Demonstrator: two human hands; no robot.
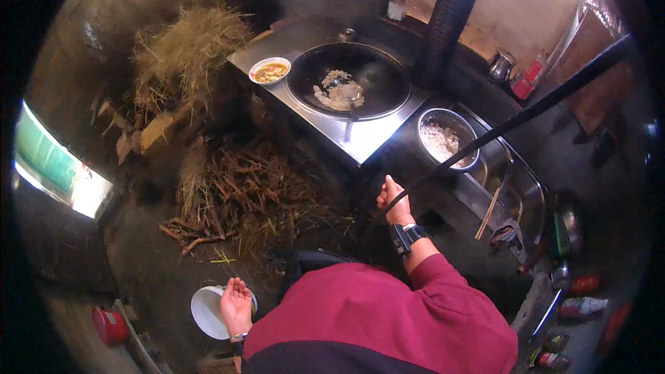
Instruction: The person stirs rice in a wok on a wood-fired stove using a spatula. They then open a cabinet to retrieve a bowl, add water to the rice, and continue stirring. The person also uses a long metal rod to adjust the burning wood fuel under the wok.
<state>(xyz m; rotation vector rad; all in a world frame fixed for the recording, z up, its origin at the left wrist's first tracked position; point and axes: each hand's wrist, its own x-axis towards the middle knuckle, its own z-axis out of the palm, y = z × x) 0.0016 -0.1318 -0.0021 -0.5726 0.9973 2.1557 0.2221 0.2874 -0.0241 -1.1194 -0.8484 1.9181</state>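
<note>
My left hand (236, 304) is low in the view, palm showing, fingers extended and holding nothing. Behind it is a white bucket (209, 312), partly hidden by that hand. My right hand (393, 200) is in front of the stove, fingers curled and thumb pointing up. A black cord or strap (499, 127) crosses it near the wrist; whether the fingers grip anything is unclear. Beyond this hand, a large black wok (384, 80) is set in the metal stove top (358, 140). Pale food (337, 98) and a ladle (354, 106) are inside it.
A bowl of soup-like food (270, 71) sits left of the wok. On the right are a metal basin of pale food (441, 140), chopsticks (488, 213) and a rag (508, 236). Twigs (254, 187) and straw (192, 47) are piled at left. A dark stovepipe (447, 26) rises behind.
</note>
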